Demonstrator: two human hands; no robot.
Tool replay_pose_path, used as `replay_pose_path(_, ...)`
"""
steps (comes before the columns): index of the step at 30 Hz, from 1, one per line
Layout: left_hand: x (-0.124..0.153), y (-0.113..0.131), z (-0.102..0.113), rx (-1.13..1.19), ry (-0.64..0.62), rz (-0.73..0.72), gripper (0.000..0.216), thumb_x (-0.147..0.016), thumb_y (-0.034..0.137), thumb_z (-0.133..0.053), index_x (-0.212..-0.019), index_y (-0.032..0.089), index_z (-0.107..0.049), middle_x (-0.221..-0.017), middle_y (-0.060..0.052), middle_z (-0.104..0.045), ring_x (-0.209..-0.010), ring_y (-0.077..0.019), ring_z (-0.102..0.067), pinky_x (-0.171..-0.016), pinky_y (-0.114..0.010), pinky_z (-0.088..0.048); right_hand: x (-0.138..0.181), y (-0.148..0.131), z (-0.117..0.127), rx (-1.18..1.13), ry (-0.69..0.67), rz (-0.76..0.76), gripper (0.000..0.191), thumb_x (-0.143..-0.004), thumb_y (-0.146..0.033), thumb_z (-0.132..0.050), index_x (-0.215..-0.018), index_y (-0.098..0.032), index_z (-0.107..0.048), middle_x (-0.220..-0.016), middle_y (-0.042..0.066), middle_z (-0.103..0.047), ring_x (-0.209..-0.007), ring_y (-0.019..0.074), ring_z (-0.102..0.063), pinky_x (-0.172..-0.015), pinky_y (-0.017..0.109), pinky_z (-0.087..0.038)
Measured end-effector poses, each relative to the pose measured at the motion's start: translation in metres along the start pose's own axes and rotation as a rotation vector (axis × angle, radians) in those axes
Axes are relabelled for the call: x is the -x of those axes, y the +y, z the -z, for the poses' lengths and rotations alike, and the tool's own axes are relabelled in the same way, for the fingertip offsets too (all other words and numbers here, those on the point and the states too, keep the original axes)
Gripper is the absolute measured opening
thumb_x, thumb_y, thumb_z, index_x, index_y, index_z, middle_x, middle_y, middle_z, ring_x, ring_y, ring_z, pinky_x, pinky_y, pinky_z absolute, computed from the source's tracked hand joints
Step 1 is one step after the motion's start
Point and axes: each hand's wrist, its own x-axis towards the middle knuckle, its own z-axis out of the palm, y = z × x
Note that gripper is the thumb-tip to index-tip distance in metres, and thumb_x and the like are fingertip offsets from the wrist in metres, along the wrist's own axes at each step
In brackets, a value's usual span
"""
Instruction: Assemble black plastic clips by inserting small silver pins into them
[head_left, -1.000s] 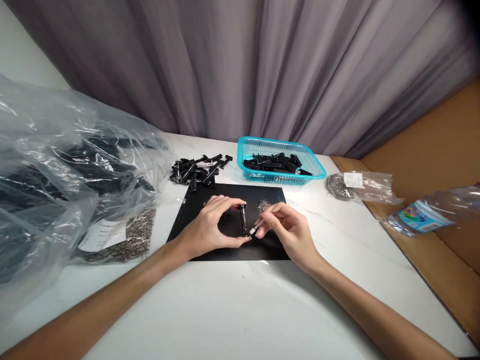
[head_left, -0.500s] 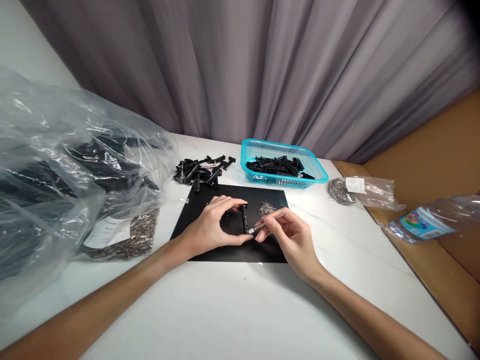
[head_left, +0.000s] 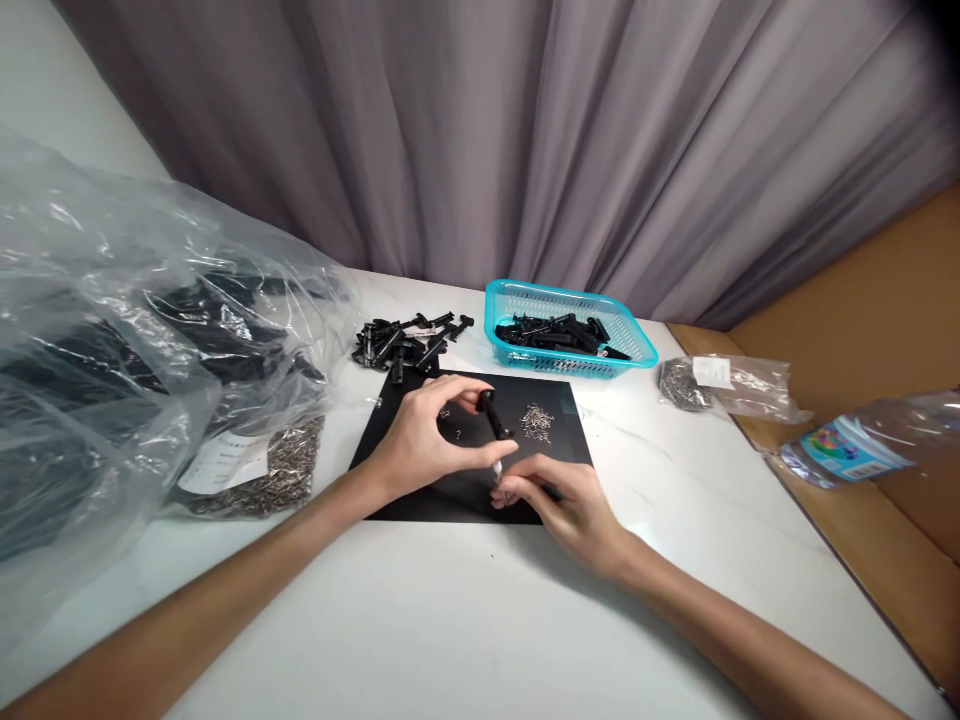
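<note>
My left hand (head_left: pixel 427 440) grips a narrow black plastic part (head_left: pixel 493 415) by its two ends, between thumb and fingertips. The part is tilted, its lower end towards my right hand. My right hand (head_left: pixel 562 500) is closed on a slim, light-coloured, pen-like tool (head_left: pixel 497 470), whose tip points up near my left thumb. Whether the tip touches the part I cannot tell. Both hands are over a black mat (head_left: pixel 409 500). On the mat lies a small heap of tiny metal pieces (head_left: pixel 537 421), with a few more loose ones beside my left fingers.
Similar black parts form a pile (head_left: pixel 409 340) behind the mat and fill a blue basket (head_left: pixel 645 358). A large clear plastic bag (head_left: pixel 97 300) and a labelled bag of metal pieces (head_left: pixel 289 465) stand left. On the right are a small bag (head_left: pixel 686 383) and a plastic bottle (head_left: pixel 847 448).
The black part has turned from nearly upright to tilted in my left hand. My right hand has moved down and slightly left, and its tool now points upward.
</note>
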Motion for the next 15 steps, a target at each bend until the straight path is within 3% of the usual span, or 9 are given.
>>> replay_pose_path(3, -0.004, -0.008, 0.008, 0.028, -0.021, 0.07, 0.054, -0.072, 0.049, -0.087, -0.112, 0.02, -0.066, -0.106, -0.005, -0.073, -0.099, -0.0227, -0.07, -0.094, -0.039, -0.058, -0.004, 0.0, 0.001, -0.054, 0.1, -0.047, 0.023, -0.103, -0.041, -0.06, -0.091, -0.021, -0.064, -0.078, 0.001, -0.067, -0.063, 0.0132, -0.063, -0.061, 0.027, -0.054)
replay_pose_path(6, -0.003, -0.017, 0.012, 0.017, -0.049, 0.135, 0.059, -0.069, 0.051, -0.088, -0.116, 0.022, -0.065, -0.108, -0.004, -0.073, -0.102, -0.0237, -0.07, -0.097, -0.041, -0.057, -0.01, 0.003, 0.009, -0.025, 0.205, -0.043, 0.02, -0.102, -0.041, -0.062, -0.096, -0.021, -0.063, -0.081, 0.0, -0.06, -0.067, 0.0123, -0.056, -0.061, 0.025, -0.048)
replay_pose_path(11, 0.001, -0.012, 0.006, -0.019, -0.135, 0.104, 0.062, -0.071, 0.053, -0.086, -0.122, 0.025, -0.064, -0.114, -0.003, -0.07, -0.106, -0.0249, -0.068, -0.1, -0.042, -0.054, -0.015, 0.005, 0.017, -0.048, 0.266, -0.033, 0.019, -0.1, -0.04, -0.065, -0.102, -0.022, -0.071, -0.09, 0.002, -0.065, -0.07, 0.0118, -0.056, -0.064, 0.026, -0.049)
replay_pose_path(15, 0.002, -0.001, 0.004, -0.079, -0.193, 0.081, 0.061, -0.076, 0.055, -0.083, -0.127, 0.027, -0.063, -0.119, -0.003, -0.067, -0.113, -0.0272, -0.063, -0.106, -0.047, -0.047, -0.016, 0.004, 0.014, -0.152, 0.263, -0.063, 0.017, -0.094, -0.038, -0.074, -0.094, -0.021, -0.072, -0.083, 0.0, -0.067, -0.066, 0.0115, -0.06, -0.062, 0.025, -0.052)
